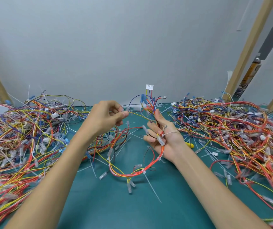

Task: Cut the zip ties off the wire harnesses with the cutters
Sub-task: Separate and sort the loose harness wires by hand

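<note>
One wire harness (132, 174), left hand (107, 117) pinching a terminal (127, 109), right hand (169, 140) gripping wires, connector (149, 87) print illegible.

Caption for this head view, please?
One wire harness held by left hand and right hand over the green mat, zip ties uncut.

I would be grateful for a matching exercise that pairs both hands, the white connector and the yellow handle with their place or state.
1 left hand
2 right hand
3 white connector
4 yellow handle

A lies on the green mat
B sticks up at the top of the harness
C pinches a wire end
D grips the harness

Pairs: 1-C, 2-D, 3-B, 4-A
</note>
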`<state>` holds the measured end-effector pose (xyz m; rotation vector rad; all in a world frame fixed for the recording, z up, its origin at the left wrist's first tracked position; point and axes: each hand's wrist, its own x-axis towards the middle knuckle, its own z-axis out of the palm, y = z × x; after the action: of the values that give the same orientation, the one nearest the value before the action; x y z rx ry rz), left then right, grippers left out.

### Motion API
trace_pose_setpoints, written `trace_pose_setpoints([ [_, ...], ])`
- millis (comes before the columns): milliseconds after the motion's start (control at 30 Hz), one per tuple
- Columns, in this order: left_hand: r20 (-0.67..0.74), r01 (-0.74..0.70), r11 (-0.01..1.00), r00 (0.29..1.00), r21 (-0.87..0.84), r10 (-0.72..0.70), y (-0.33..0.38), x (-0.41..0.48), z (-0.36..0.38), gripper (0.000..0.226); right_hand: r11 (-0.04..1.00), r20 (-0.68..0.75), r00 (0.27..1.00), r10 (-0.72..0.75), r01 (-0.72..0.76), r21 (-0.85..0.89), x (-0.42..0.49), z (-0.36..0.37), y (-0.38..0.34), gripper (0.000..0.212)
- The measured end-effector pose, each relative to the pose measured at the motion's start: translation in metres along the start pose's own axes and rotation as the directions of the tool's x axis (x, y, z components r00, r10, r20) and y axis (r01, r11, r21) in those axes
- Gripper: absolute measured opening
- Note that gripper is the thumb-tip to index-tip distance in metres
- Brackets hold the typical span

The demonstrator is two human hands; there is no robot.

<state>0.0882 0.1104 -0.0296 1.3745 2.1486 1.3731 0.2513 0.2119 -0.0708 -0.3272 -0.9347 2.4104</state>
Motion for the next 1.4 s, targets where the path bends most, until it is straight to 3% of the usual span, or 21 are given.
trace_pose_setpoints([
  [133,0.102,0.069,0.957,0.994,-0.283,-0.042,0.0,0.0,0.001,0.013,1.0,-0.02,1.0,-0.006,0.006,-0.004,0.001,-0.002,0.0,0.024],
  [267,0.106,0.086,0.933,0.993,-0.35,-0.052,0.004,0.0,0.003,0.02,1.0,0.011,1.0,-0.005,0.005,-0.006,0.002,-0.001,0.001,0.024],
  [500,0.078,0.084,0.962,0.995,-0.26,-0.066,0.003,-0.001,0.006,0.014,1.0,0.034,0.999,-0.008,0.008,-0.016,0.001,-0.002,-0.004,0.032],
  [667,-0.006,0.019,0.995,1.0,-0.098,-0.02,0.006,-0.006,0.011,0.008,1.0,0.038,0.999,-0.01,0.011,-0.022,0.001,-0.004,-0.004,0.027],
  [833,0.014,-0.074,0.987,0.997,-0.145,0.076,0.009,-0.007,0.009,0.022,0.999,0.011,0.999,-0.032,0.033,-0.029,0.002,-0.005,-0.006,0.019],
  [1000,-0.08,-0.154,0.984,0.984,0.086,0.161,0.003,-0.003,0.013,0.014,0.999,0.009,0.999,-0.038,0.038,-0.015,0.002,-0.005,-0.008,0.02],
  [1167,0.04,-0.434,0.873,0.899,0.221,0.437,-0.001,-0.003,0.016,0.005,0.998,-0.003,0.998,-0.062,0.062,-0.03,0.001,-0.004,-0.015,0.027],
  [1300,0.06,-0.451,0.858,0.891,0.245,0.451,-0.002,-0.002,0.014,0.008,0.995,-0.005,0.995,-0.097,0.097,-0.007,0.0,-0.002,-0.018,0.027],
  [1400,0.071,-0.391,0.877,0.919,0.278,0.387,-0.006,-0.001,0.014,0.026,0.994,0.029,0.994,-0.102,0.101,0.038,-0.001,0.0,-0.018,0.034],
])
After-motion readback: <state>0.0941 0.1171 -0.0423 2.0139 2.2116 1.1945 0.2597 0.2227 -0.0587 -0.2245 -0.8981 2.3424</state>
